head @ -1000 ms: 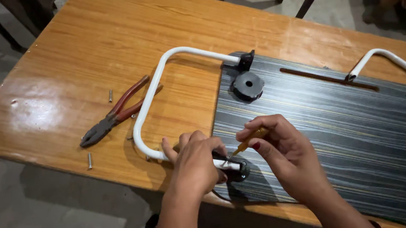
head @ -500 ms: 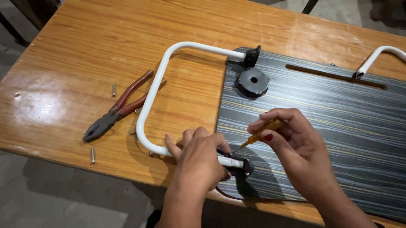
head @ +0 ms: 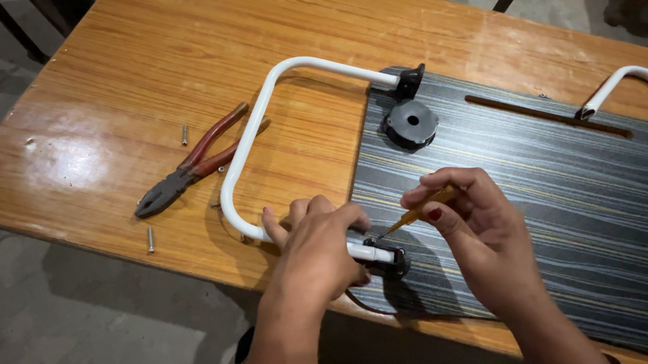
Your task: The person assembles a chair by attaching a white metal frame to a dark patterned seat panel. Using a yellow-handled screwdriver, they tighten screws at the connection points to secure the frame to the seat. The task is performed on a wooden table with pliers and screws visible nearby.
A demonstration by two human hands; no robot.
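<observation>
Presently, a bent white metal tube [head: 256,133], shaped as a broad U, is held down by the left hand [head: 314,242] at its near leg, close to the near edge of the orange-brown wooden surface [head: 168,46]; the fingers [head: 295,212] are curled shut over the tube, apparently so that it cannot roll or lift while its end is worked on. The tube's near end is seated in a small black plastic bracket [head: 391,259], which rests on a dark striped laminate panel [head: 547,192] laid across the right part of the surface; the far end is seated in a second black bracket [head: 411,80] at the panel's far left corner.

A thin yellow-handled screwdriver [head: 420,211] is pinched between the thumb and fingertips of the right hand [head: 475,231], closed on the handle; its tip is angled down towards the near bracket, just beside the left knuckles, seemingly to meet a fastener there, though the fastener itself cannot be made out.

A round black plastic foot [head: 412,122] lies loose on the panel near the far bracket. Red-handled pliers [head: 191,163] are left on the surface to the left of the tube, well apart from both hands, partly under its bend; two small screws [head: 184,134] [head: 150,239] lie near them. A second white tube [head: 631,81] reaches over the panel's far right edge.
</observation>
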